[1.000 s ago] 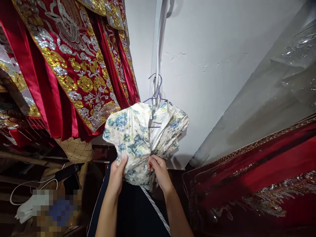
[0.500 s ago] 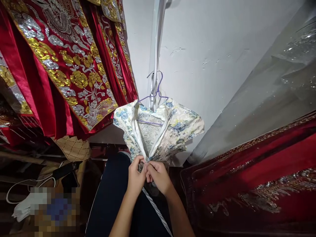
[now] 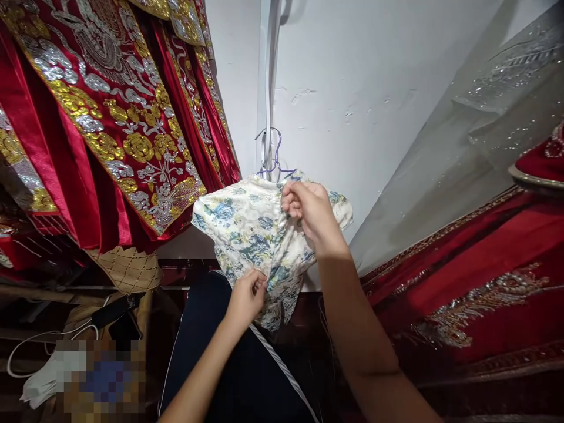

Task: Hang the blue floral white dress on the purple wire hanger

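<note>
A cream garment with blue flowers [image 3: 247, 226] hangs on a purple wire hanger [image 3: 274, 161] against the white wall. My left hand [image 3: 247, 296] pinches the cloth low down, at its front edge. My right hand [image 3: 308, 211] grips the cloth high up near the collar, just under the hanger hook. The garment's front lies closed between the two hands.
Red robes with gold and silver embroidery [image 3: 118, 117] hang at the left. Another red embroidered garment under clear plastic [image 3: 462, 294] lies at the right. A tan quilted bag [image 3: 127, 267] and white cables [image 3: 39, 341] sit at the lower left. A dark cloth with a white cord [image 3: 264, 364] hangs below the garment.
Both hands were together at the garment's lower front. My right hand has risen to the collar, and the open front has been drawn closed. My left hand stays low.
</note>
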`<state>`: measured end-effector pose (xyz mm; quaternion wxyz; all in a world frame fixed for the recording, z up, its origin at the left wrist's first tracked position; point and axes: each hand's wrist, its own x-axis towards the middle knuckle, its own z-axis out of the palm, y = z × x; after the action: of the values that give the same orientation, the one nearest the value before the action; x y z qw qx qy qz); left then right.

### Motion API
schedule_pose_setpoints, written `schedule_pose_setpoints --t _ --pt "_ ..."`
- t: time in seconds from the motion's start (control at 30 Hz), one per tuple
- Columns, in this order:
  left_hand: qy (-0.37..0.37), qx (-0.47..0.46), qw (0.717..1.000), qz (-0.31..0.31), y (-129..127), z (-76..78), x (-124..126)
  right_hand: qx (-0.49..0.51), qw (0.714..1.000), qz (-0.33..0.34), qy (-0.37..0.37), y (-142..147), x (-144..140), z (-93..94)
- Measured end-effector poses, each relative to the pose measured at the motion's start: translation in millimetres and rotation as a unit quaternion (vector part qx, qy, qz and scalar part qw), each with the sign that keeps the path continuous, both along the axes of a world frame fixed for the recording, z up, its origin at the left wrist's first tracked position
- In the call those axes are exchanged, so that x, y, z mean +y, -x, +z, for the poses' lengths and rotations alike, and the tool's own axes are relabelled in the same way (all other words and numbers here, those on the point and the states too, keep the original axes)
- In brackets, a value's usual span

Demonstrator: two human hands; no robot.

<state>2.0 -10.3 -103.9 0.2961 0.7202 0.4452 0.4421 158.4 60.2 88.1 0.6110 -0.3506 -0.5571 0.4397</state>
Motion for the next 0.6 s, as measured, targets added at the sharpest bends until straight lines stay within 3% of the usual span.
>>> schedule_pose_setpoints --t 0.07,0.2,0.27,0.33,0.4,0.47,0.53,0.6 --pt "-0.028 0.004 1.0 -0.014 14 26.5 16 -0.058 0.998 0.016 -0.02 6 -11 -9.4" --pt "-0.174 -0.042 0.984 0.021 26 107.9 44 -0.122 0.992 0.004 -0.02 15 -28 -20.7" --pt "-0.242 -0.005 0.97 0.031 21 145.6 53 -0.131 0.991 0.003 -0.03 16 -29 -18.3" --pt "-0.287 0.055 0.956 0.014 13 172.2 58 -0.123 0.992 -0.006 -0.04 15 -24 -18.4" --pt "-0.313 0.095 0.945 0.003 7 187.9 58 -0.111 0.993 -0.03 -0.033 12 -15 -27.9" --pt "-0.325 0.081 0.942 0.032 10 195.5 58 -0.125 0.992 -0.034 0.001 9 -5 -47.7" --pt "-0.323 -0.001 0.942 0.096 28 195.8 63 -0.144 0.988 -0.009 0.05 7 -2 -72.7" --pt "-0.295 -0.144 0.93 0.166 58 186.2 75 -0.135 0.988 0.021 0.079 8 -9 -95.0"
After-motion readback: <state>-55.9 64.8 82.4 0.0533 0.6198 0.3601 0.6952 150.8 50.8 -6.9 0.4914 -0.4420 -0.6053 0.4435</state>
